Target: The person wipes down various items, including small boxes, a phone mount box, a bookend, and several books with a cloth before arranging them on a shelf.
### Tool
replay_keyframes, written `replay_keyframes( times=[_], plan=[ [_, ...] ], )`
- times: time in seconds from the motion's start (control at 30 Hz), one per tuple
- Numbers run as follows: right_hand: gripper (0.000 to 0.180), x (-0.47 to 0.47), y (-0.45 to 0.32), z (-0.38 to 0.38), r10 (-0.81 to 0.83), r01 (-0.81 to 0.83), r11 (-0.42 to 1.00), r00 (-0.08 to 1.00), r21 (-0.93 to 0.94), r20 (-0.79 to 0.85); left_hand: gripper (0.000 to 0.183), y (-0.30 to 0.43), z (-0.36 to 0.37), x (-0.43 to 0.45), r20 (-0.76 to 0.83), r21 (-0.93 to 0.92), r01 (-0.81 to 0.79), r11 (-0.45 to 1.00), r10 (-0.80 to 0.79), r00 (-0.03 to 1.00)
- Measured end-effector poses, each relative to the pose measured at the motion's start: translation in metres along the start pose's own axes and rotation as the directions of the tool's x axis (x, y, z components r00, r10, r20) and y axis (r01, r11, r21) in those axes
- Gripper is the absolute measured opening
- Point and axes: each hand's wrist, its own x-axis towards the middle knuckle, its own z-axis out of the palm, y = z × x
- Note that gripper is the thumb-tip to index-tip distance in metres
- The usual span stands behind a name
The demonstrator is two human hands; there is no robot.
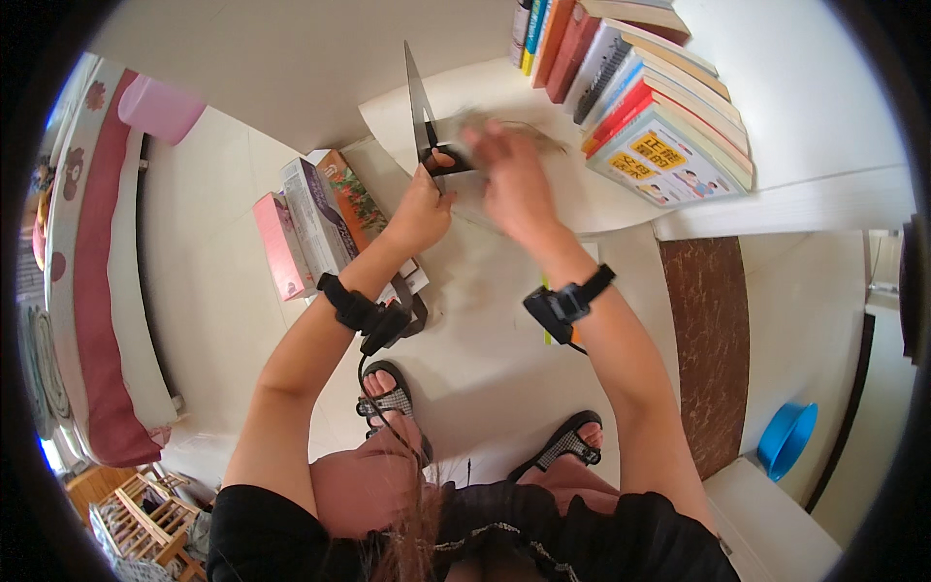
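My left hand (425, 207) grips the black lower part of a thin, pointed grey plate (416, 94), which stands nearly upright. The plate's exact kind is unclear; it may be a bookend. Close beside it, my right hand (516, 174) is blurred by motion. A blurred greyish thing (473, 120) shows at its fingertips, with thin dark strands trailing to the right; I cannot tell what it is. Both hands are above a white surface (611, 207) with a curved front edge. To the right of my right hand, a row of books (640, 94) leans on that surface.
Several boxes (313, 211) stand on the floor at left, near a strap (416, 313). A pink bin (161, 109) is beyond them, by a bed (102, 291). At right are a brown floor strip (704, 349) and a blue basin (789, 440). Partly under my right forearm lies a colourful flat item (547, 335).
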Motion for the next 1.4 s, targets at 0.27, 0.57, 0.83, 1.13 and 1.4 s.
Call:
replay_keyframes(
  times=[0.27, 0.57, 0.83, 1.13, 1.4],
  plan=[
    [0.051, -0.004, 0.02, -0.001, 0.107, -0.065, 0.968, 0.981, -0.242, 0.164, 0.04, 0.002, -0.004, -0.003, -0.011, 0.08, -0.014, 0.997, 0.014, 1.0],
    [0.048, -0.066, 0.002, -0.069, 0.213, -0.152, 0.973, 0.881, -0.175, 0.422, 0.038, 0.002, -0.012, 0.029, -0.066, 0.095, 0.085, 0.992, -0.079, 0.995],
    [0.048, -0.088, -0.012, -0.042, 0.111, -0.313, 0.86, 0.886, 0.404, 0.45, 0.066, -0.009, -0.014, 0.067, -0.105, 0.171, 0.182, 0.968, -0.166, 0.981],
    [0.024, -0.073, 0.065, -0.131, 0.531, -0.569, 0.808, 0.815, 0.151, 0.23, 0.068, 0.009, 0.0, -0.001, -0.106, 0.071, 0.021, 0.997, -0.013, 0.994],
    [0.06, -0.091, 0.12, -0.186, 0.63, -0.63, 0.777, 0.775, 0.013, -0.052, 0.069, 0.097, 0.037, 0.029, 0.176, -0.1, -0.164, 0.981, 0.18, 0.968]
  ],
)
